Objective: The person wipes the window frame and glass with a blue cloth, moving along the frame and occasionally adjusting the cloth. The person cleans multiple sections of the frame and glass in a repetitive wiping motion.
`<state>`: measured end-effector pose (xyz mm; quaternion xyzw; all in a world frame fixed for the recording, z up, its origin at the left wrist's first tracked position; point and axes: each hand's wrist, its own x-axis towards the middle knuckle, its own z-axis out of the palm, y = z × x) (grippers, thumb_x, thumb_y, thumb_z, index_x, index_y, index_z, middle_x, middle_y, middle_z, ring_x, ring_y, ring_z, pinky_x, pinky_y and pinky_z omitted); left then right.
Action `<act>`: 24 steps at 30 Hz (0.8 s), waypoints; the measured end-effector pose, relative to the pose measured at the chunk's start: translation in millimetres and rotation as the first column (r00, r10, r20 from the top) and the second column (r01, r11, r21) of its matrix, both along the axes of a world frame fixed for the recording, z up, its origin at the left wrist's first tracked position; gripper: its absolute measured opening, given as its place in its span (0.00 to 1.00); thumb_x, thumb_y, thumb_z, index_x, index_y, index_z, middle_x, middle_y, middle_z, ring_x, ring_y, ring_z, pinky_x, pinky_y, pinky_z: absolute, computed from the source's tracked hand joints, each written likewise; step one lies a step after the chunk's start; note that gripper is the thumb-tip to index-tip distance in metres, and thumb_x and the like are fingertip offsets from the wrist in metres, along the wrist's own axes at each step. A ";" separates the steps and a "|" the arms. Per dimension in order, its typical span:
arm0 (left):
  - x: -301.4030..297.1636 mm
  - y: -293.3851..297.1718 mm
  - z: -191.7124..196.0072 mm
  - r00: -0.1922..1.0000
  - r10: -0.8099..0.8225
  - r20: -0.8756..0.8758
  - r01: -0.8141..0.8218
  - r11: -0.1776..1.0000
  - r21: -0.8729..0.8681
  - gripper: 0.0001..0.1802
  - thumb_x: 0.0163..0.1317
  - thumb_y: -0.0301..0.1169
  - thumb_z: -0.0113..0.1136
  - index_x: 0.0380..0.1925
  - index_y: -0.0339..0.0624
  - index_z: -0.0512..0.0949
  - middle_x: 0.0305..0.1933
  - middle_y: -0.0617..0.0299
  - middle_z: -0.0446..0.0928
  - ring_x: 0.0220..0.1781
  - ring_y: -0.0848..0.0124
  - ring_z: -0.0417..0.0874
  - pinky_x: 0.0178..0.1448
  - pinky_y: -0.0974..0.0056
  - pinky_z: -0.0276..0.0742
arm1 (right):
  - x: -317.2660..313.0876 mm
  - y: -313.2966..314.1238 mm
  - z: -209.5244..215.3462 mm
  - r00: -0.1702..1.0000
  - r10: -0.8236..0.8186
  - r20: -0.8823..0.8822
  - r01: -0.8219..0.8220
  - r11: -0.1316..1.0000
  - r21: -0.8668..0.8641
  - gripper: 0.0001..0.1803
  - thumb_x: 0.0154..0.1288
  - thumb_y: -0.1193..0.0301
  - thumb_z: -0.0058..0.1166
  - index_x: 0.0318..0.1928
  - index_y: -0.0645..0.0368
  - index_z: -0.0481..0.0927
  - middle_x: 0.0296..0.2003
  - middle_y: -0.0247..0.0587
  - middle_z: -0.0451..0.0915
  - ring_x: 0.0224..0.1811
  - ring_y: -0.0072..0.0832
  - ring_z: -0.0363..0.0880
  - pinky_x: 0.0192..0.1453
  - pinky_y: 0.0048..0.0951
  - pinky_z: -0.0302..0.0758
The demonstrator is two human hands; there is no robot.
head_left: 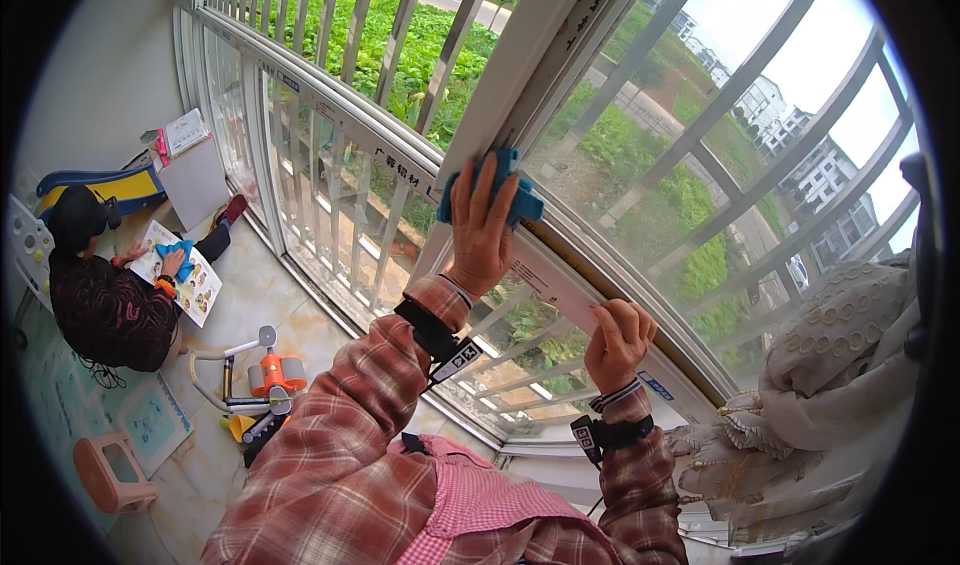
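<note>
My left hand [482,235] presses a folded blue cleaning cloth [524,205] against the white upright window frame [508,115], at its foot near the lower rail. Its fingers lie over the cloth and keep hold of it. To the right and lower, my right hand [617,347] rests close to the window's lower rail [560,295] with its fingers curled in. The inside of that hand is hidden, so what it may grip does not show. Right of the upright, a glass pane [640,155] looks hazy.
A beige curtain [830,355] is bunched at the right. Lower left, another person [110,295] sits on the floor wiping a picture board [195,290] with a blue cloth. An orange-and-grey child's ride-on toy [270,380] and a pink stool [110,470] stand nearby. Metal bars [720,125] run outside the glass.
</note>
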<state>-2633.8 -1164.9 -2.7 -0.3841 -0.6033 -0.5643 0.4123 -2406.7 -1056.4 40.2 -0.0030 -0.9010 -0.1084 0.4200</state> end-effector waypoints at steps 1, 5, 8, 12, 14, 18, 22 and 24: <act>5.8 3.6 0.2 0.999 -0.007 -0.039 0.005 0.999 -0.048 0.28 0.63 0.24 0.47 0.66 0.45 0.67 0.75 0.47 0.56 0.74 0.40 0.54 0.73 0.39 0.51 | -0.6 0.7 -0.5 1.000 -0.012 -0.021 0.012 1.000 0.008 0.11 0.56 0.79 0.55 0.40 0.54 0.82 0.43 0.35 0.78 0.48 0.37 0.75 0.53 0.39 0.65; 5.6 0.5 -0.5 0.985 -0.125 -0.117 0.114 0.989 -0.099 0.27 0.61 0.22 0.48 0.63 0.47 0.71 0.74 0.51 0.59 0.72 0.43 0.59 0.71 0.39 0.54 | 4.4 4.0 -1.8 0.999 -0.032 0.011 0.032 0.999 0.013 0.12 0.55 0.79 0.55 0.40 0.51 0.83 0.43 0.35 0.78 0.49 0.38 0.75 0.54 0.39 0.65; -11.3 -21.0 -1.9 0.980 -0.129 -0.153 0.115 0.989 -0.096 0.25 0.63 0.24 0.49 0.62 0.45 0.72 0.72 0.50 0.60 0.70 0.44 0.60 0.71 0.41 0.55 | 6.8 5.0 -3.7 0.998 -0.053 0.018 0.053 0.999 0.006 0.13 0.55 0.78 0.55 0.40 0.50 0.83 0.46 0.37 0.78 0.50 0.38 0.75 0.55 0.40 0.65; -42.4 -28.7 12.4 0.999 -0.030 -0.011 0.032 0.985 0.170 0.22 0.73 0.31 0.44 0.65 0.42 0.66 0.73 0.43 0.57 0.71 0.44 0.59 0.72 0.45 0.54 | 3.2 3.5 -5.4 0.995 -0.095 0.010 0.095 0.995 0.031 0.12 0.55 0.78 0.55 0.39 0.50 0.83 0.47 0.38 0.78 0.49 0.39 0.75 0.55 0.40 0.66; -46.4 -16.2 18.0 0.999 -0.050 -0.010 0.051 0.976 0.211 0.23 0.73 0.31 0.44 0.67 0.43 0.64 0.72 0.43 0.57 0.71 0.44 0.59 0.72 0.45 0.54 | 1.1 2.7 -5.6 0.995 -0.104 0.003 0.103 0.993 0.055 0.11 0.55 0.77 0.55 0.38 0.50 0.83 0.46 0.38 0.78 0.48 0.39 0.75 0.54 0.41 0.65; -48.0 -9.1 9.0 0.993 -0.098 0.063 0.080 0.968 0.237 0.25 0.72 0.30 0.44 0.68 0.39 0.61 0.71 0.42 0.59 0.70 0.44 0.61 0.72 0.46 0.54 | 0.6 1.2 -4.5 0.993 -0.115 0.005 0.115 0.992 0.059 0.09 0.56 0.76 0.56 0.38 0.50 0.82 0.46 0.39 0.78 0.48 0.39 0.75 0.54 0.41 0.65; -57.5 -23.4 -4.7 0.977 -0.178 0.116 0.154 0.969 0.193 0.25 0.72 0.29 0.42 0.67 0.36 0.60 0.67 0.42 0.63 0.66 0.46 0.66 0.70 0.51 0.58 | 2.3 1.9 -5.4 0.992 -0.127 0.018 0.126 0.990 0.057 0.10 0.55 0.75 0.57 0.38 0.50 0.82 0.47 0.39 0.77 0.49 0.39 0.75 0.55 0.41 0.65; -70.1 -26.9 2.1 0.955 -0.267 0.127 0.232 0.943 0.237 0.24 0.73 0.30 0.41 0.67 0.34 0.61 0.63 0.46 0.68 0.63 0.54 0.71 0.69 0.57 0.61 | 2.3 2.4 -6.3 0.990 -0.142 0.022 0.141 0.988 0.056 0.10 0.54 0.75 0.57 0.38 0.50 0.82 0.47 0.39 0.77 0.49 0.39 0.75 0.55 0.41 0.65</act>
